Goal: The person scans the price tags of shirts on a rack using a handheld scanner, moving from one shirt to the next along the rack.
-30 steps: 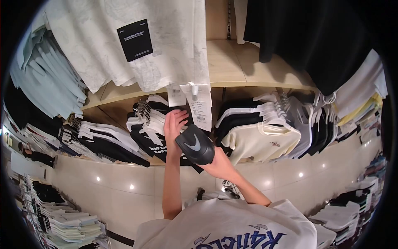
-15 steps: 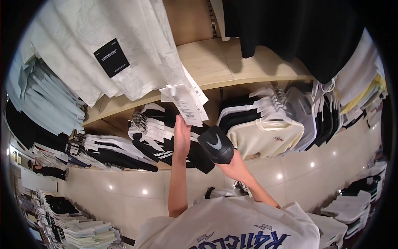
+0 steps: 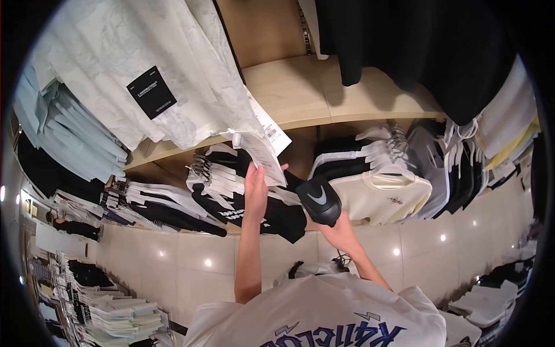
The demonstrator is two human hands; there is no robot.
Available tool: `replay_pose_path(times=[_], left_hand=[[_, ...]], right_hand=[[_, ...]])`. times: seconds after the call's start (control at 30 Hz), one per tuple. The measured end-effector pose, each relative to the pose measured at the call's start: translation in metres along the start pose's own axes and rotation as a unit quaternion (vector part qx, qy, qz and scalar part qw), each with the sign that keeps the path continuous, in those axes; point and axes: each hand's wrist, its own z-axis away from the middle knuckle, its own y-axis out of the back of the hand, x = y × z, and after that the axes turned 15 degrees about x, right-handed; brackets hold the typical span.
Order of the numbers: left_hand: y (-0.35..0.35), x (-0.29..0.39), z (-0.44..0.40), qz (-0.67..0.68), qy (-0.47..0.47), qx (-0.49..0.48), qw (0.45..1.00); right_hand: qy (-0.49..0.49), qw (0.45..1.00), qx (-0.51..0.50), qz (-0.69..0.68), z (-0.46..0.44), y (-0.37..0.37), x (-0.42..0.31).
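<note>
My left hand (image 3: 255,188) is closed on the lower end of a white paper price tag (image 3: 264,157), its fingertips at the tag's edges. The tag hangs by a white fastener from the hem of a pale patterned shirt (image 3: 196,104), which carries a black printed patch (image 3: 151,92). Behind it hangs a second white tag (image 3: 274,132) with a barcode. In my right hand (image 3: 341,232) is a black barcode scanner (image 3: 319,200) with a grey curved mark on its head. The scanner is a little right of and below the tag, apart from it. Its handle is mostly hidden.
A curved wooden shelf (image 3: 289,87) runs behind the tags. Below it hang a cream top (image 3: 384,196), a black printed shirt (image 3: 248,211) and other clothes on hangers. A black garment (image 3: 404,52) hangs upper right. Folded clothes (image 3: 115,315) lie lower left. Another person (image 3: 75,226) is far left.
My left hand has gone from beside the tag to closing on its lower end, and the tag has turned and bent. The scanner shows slightly further right; the whole view has shifted a little.
</note>
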Motion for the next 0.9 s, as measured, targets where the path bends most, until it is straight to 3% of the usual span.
replay_pose_path(times=[0.1,0.37,0.43,0.57,0.63,0.67,0.7,0.77,0.9], left_hand=[[0.001,0.005,0.004,0.001,0.006,0.016,1.0],[0.036,-0.008,0.003,-0.002,0.012,0.049,0.999],[0.035,-0.002,0.005,-0.01,0.015,0.066,0.998],[0.037,-0.001,0.014,-0.012,0.026,0.103,0.994],[0.045,-0.003,0.017,-0.222,-0.027,0.091,0.97],[0.047,-0.006,0.017,-0.164,-0.02,0.082,0.983],[0.045,-0.009,0.017,-0.032,0.02,0.07,0.997],[0.037,0.002,0.021,-0.007,0.029,0.049,0.998],[0.044,0.002,0.019,0.006,0.05,0.0,0.999]], right_hand=[[0.036,0.999,0.005,-0.024,-0.008,-0.003,-0.005],[-0.01,0.999,0.035,-0.031,-0.029,-0.024,-0.017],[0.035,0.998,0.032,-0.039,-0.037,-0.031,-0.02],[-0.028,0.997,-0.014,-0.074,-0.048,-0.038,-0.023],[-0.059,0.997,0.005,-0.058,-0.053,-0.045,-0.028],[-0.069,0.996,-0.002,-0.055,-0.055,-0.047,-0.03],[0.026,0.998,0.011,-0.063,-0.059,-0.052,-0.015],[-0.053,0.997,-0.015,-0.059,-0.058,-0.053,-0.038],[-0.009,0.998,-0.02,-0.056,-0.061,-0.062,-0.049]])
